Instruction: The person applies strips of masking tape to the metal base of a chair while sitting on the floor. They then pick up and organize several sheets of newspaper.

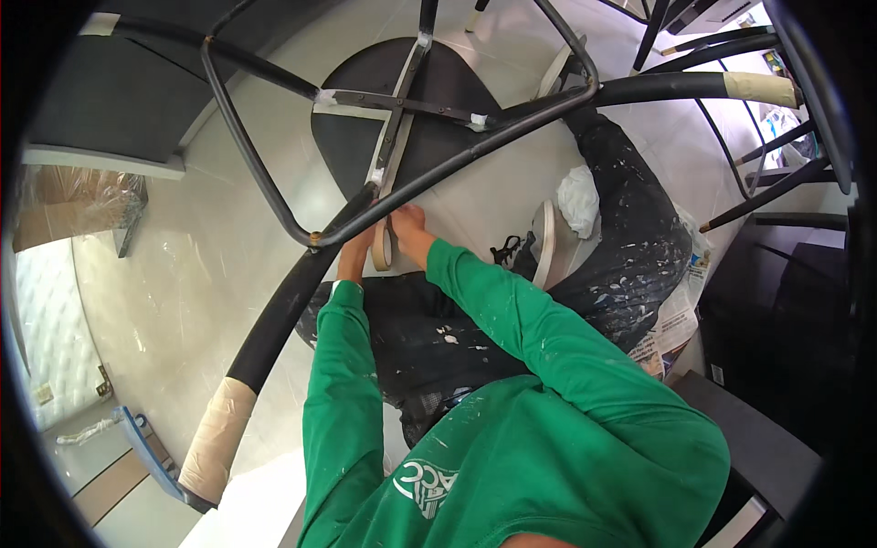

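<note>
A black chair lies upturned in front of me, its round seat underside (438,100) facing up and its metal frame (274,192) crossing the view. One black leg (283,310) runs toward me, its end wrapped in beige masking tape (215,438). My left hand (354,258) reaches up beside this leg where it meets the frame. My right hand (408,224) is closed on a roll of masking tape (382,245) held against the same joint. Both arms wear green sleeves. Strips of tape also cover the crossbars under the seat.
My paint-spattered dark trousers (630,228) and a shoe (548,247) stretch over the pale tiled floor (210,274). A white rag (578,196) lies on my leg, newspaper (676,320) under it. More black chair legs (758,82), one taped, stand at right. A plastic-wrapped box (73,205) sits at left.
</note>
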A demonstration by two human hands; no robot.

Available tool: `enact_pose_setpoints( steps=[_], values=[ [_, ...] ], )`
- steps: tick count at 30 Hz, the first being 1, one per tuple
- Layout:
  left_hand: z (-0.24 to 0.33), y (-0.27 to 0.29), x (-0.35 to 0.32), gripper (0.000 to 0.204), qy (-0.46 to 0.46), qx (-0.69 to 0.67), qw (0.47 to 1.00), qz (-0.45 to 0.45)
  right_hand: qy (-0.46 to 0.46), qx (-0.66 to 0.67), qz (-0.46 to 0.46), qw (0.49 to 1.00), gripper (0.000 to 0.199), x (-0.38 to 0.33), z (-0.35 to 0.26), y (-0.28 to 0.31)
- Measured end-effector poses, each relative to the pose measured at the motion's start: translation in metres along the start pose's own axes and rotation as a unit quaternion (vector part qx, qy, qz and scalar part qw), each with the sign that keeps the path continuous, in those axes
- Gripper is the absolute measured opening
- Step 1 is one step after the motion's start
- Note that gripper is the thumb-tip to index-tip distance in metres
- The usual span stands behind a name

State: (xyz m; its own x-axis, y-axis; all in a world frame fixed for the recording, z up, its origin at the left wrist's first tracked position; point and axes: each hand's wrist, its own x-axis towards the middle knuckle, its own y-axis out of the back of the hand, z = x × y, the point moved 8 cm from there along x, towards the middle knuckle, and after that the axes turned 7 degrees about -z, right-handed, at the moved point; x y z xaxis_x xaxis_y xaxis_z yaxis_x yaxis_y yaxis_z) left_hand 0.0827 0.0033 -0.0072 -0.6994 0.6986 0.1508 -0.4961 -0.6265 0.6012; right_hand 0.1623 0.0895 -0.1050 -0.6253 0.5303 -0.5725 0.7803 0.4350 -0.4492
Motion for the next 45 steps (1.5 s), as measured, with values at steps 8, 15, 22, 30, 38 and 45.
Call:
enact_pose_setpoints(
  steps=[8,15,22,30,38,45],
  values=[
    [-0.063,0.009,0.002,0.022,0.005,0.046,0.994,0.095,-0.041,-0.046,-0.032,0.998,0.016,-0.014,0.011,-0.019],
    [-0.074,-0.018,0.021,0.031,0.179,-0.158,0.971,-0.01,-0.104,0.044,0.006,0.994,0.013,-0.009,0.011,0.0],
    [-0.134,0.03,0.011,0.035,0.246,-0.271,0.93,-0.02,-0.147,0.065,-0.091,0.983,0.013,-0.021,0.032,-0.058],
    [-0.118,0.052,-0.009,0.033,0.289,-0.196,0.937,0.018,-0.386,0.113,-0.133,0.906,0.014,-0.069,0.069,-0.093],
    [-0.097,0.016,0.019,0.038,0.223,-0.153,0.962,-0.033,-0.242,0.1,-0.128,0.957,0.021,-0.048,0.059,-0.035],
    [-0.043,0.017,-0.004,0.031,0.073,0.081,0.991,-0.078,-0.136,-0.003,-0.102,0.985,0.017,-0.058,-0.046,0.052]
  ],
)
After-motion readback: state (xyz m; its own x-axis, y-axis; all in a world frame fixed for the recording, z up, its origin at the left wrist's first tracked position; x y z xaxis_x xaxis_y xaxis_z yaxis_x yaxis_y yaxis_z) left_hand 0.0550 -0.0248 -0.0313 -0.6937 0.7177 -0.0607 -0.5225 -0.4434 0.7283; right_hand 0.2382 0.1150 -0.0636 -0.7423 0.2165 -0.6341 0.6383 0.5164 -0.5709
